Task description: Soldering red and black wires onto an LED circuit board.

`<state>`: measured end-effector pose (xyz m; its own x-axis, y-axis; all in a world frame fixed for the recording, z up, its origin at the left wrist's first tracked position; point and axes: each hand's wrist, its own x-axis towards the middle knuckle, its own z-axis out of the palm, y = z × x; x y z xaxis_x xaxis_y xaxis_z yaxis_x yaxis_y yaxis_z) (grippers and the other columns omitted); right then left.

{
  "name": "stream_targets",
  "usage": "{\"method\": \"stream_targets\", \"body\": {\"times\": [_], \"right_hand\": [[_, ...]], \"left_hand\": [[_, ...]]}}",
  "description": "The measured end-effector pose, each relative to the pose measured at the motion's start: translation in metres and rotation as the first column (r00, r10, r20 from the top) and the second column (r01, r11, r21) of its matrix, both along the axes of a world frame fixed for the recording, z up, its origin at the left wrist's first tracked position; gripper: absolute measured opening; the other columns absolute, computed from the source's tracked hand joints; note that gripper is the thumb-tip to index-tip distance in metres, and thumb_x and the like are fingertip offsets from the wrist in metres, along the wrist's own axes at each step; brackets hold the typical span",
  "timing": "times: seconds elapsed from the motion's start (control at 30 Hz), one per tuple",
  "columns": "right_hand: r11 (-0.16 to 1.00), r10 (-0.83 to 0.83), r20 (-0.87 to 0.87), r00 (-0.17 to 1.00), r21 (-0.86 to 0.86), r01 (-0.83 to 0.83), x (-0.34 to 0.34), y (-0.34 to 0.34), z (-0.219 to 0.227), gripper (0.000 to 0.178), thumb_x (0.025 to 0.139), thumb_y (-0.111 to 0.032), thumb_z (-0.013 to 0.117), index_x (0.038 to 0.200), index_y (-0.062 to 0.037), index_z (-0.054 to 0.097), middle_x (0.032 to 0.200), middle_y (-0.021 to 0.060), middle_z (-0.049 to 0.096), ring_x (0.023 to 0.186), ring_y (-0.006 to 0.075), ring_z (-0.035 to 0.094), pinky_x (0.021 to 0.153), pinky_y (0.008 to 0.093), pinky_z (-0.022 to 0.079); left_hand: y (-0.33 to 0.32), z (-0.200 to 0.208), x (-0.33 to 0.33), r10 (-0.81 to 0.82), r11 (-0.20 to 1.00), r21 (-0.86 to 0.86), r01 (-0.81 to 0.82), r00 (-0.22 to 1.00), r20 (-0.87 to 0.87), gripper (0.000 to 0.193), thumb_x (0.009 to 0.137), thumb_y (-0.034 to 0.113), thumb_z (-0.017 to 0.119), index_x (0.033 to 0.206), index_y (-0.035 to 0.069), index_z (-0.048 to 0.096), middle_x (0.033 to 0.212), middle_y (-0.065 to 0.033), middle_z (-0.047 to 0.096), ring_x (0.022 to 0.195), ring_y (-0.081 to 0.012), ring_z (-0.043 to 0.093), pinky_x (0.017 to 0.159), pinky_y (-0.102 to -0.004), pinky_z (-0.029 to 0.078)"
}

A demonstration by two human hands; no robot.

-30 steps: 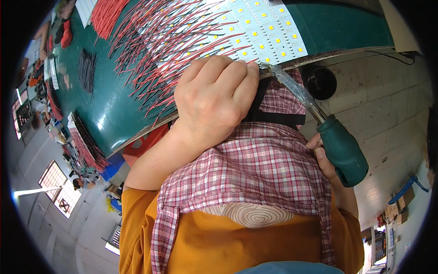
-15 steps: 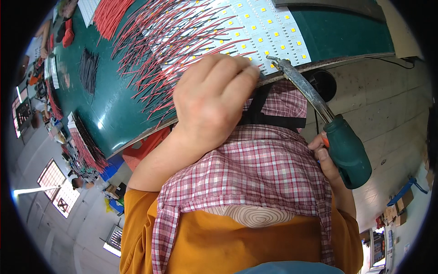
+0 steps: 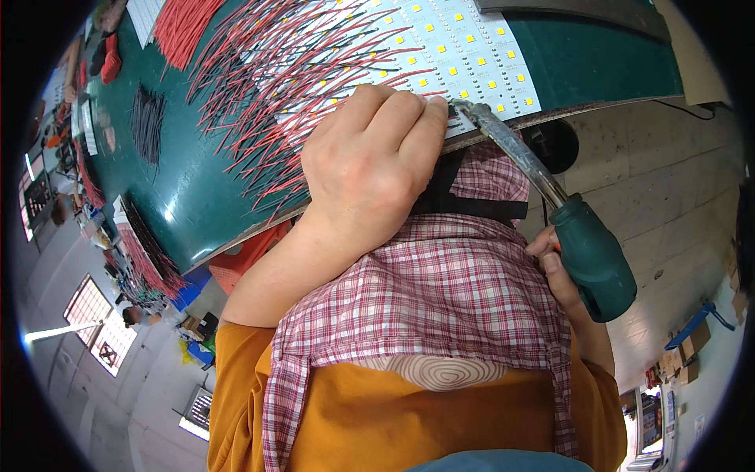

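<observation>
My left hand (image 3: 370,157) is curled over the near edge of a white circuit board (image 3: 507,79) with rows of yellow LED chips. Its fingers are closed and their tips are hidden, so what they pinch does not show; a small dark bit pokes out beside them. My right hand (image 3: 562,275) grips a soldering iron (image 3: 594,256) by its green handle, partly hidden behind it. The iron's grey, crusted tip touches or hovers at the board's edge, just right of my left fingers. Many red and black wires (image 3: 275,102) fan out leftward over the board.
On the green table (image 3: 197,204) lie a bundle of black wires (image 3: 148,122) and a bundle of red wires (image 3: 185,31). A dark bar (image 3: 582,16) lies beyond the board. Wired strips (image 3: 145,248) hang at the table's left edge. A red container (image 3: 244,259) sits beneath.
The iron's tip has moved slightly left and down, closer to my left fingers. My left hand has settled at the board's edge, its fingers less blurred. The board's view has shifted slightly.
</observation>
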<state>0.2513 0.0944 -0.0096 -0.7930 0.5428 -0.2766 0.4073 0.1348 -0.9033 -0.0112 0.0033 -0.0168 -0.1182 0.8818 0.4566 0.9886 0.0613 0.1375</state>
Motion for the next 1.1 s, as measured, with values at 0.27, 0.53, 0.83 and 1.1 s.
{"method": "stream_targets", "body": {"times": [0.27, 0.53, 0.83, 1.1], "right_hand": [[0.991, 0.054, -0.102, 0.993, -0.114, -0.065, -0.002, 0.010, 0.004, 0.020, 0.080, -0.002, 0.065, 0.098, 0.0021, 0.059, 0.084, 0.0103, 0.067, 0.078, 0.0137, 0.066, 0.072, 0.0240, 0.053], [0.820, -0.325, -0.129, 0.937, -0.532, 0.212, -0.010, -0.001, 0.001, 0.018, 0.084, 0.003, 0.059, 0.101, 0.0017, 0.059, 0.085, 0.0085, 0.067, 0.077, 0.0124, 0.065, 0.070, 0.0219, 0.053], [0.998, -0.068, -0.068, 0.995, -0.017, 0.067, -0.015, 0.002, 0.002, 0.023, 0.075, 0.001, 0.069, 0.097, 0.0004, 0.062, 0.083, 0.0071, 0.068, 0.074, 0.0135, 0.067, 0.065, 0.0212, 0.053], [0.999, -0.001, -0.024, 1.000, -0.041, 0.001, -0.015, 0.008, 0.006, 0.020, 0.076, 0.001, 0.068, 0.096, -0.0004, 0.061, 0.085, 0.0077, 0.067, 0.076, 0.0139, 0.066, 0.069, 0.0239, 0.053]], "left_hand": [[0.000, 0.001, 0.002, 0.015, 0.999, -0.029, -0.015, 1.000, -0.018, 0.019, 0.065, 0.008, 0.065, 0.084, 0.006, 0.065, 0.075, -0.0004, 0.056, 0.070, -0.0149, 0.056, 0.051, -0.0252, 0.045], [0.002, 0.008, -0.008, 0.018, 1.000, 0.021, -0.021, 0.990, 0.143, 0.021, 0.063, 0.008, 0.063, 0.084, 0.005, 0.065, 0.078, -0.0030, 0.058, 0.070, -0.0189, 0.057, 0.055, -0.0286, 0.047], [0.005, 0.007, -0.008, 0.046, 0.998, -0.054, -0.044, 0.998, 0.040, 0.023, 0.063, 0.010, 0.063, 0.085, 0.006, 0.066, 0.076, -0.0008, 0.058, 0.071, -0.0170, 0.058, 0.052, -0.0270, 0.046], [0.005, 0.007, -0.006, 0.055, 0.997, -0.050, -0.055, 0.998, 0.012, 0.022, 0.063, 0.010, 0.062, 0.084, 0.006, 0.065, 0.076, -0.0006, 0.056, 0.070, -0.0165, 0.057, 0.052, -0.0264, 0.045]]}}
